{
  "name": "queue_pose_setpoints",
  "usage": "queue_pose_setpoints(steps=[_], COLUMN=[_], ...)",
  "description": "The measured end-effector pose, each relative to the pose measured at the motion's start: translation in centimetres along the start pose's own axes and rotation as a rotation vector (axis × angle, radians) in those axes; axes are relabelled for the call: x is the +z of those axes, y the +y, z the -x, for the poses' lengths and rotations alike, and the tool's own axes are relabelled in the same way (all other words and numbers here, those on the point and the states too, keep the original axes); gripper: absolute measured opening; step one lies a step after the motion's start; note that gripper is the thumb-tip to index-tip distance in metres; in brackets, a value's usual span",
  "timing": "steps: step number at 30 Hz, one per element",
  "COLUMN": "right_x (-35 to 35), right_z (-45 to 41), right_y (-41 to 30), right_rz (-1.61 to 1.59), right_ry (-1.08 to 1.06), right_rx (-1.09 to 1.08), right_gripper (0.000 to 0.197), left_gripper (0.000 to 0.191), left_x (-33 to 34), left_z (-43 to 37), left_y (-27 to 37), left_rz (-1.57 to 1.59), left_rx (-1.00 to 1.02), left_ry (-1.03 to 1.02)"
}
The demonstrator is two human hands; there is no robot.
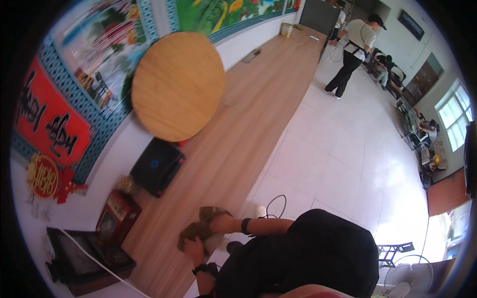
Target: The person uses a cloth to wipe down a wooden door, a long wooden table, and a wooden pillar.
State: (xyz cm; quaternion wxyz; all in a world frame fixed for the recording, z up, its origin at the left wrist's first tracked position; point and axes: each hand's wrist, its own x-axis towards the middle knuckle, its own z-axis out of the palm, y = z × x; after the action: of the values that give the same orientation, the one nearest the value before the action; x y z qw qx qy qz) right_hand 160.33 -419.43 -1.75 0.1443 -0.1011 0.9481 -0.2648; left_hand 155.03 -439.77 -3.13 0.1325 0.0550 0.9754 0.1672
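Note:
A crumpled brown-green patterned cloth lies bunched on the long wooden counter, close to its front edge. My right hand grips the cloth on its upper side in the picture, with a dark band around the wrist. My left hand holds the lower side, with its fingers resting over the folds. A dark watch sits on that wrist too. Parts of the cloth are hidden beneath both hands.
Along the wall stand a round wooden board, a black case with a blue logo, a reddish wooden box and a dark framed device. A white cable crosses the lower left. A person walks on the tiled floor.

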Motion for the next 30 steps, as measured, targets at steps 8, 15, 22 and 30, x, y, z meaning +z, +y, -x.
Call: queue_pose_setpoints(steps=[8,15,22,30], right_x=[-5.8,-6.1,-1.2,1.1], right_z=[11.7,18.8,18.3,12.9], right_y=[13.9,17.3,15.0,7.8], right_rz=[0.085,-0.146,-0.192,-0.263], right_ry=[0.45,0.297,0.302,0.25], right_rx=[0.289,0.722,0.747,0.527], right_gripper=[0.026,0.029,0.031,0.035], left_gripper=[0.048,0.053,0.039,0.03], left_x=[4.8,6.5,6.2,2.2], left_z=[-3.6,-1.1,-0.5,-2.3], left_y=[21.5,30.5,26.3,14.5], left_rz=[-0.093,-0.174,-0.141,-0.056], left_rx=[0.345,0.564,0.814,0.833], left_ry=[-0.12,-0.271,-0.136,-0.127])
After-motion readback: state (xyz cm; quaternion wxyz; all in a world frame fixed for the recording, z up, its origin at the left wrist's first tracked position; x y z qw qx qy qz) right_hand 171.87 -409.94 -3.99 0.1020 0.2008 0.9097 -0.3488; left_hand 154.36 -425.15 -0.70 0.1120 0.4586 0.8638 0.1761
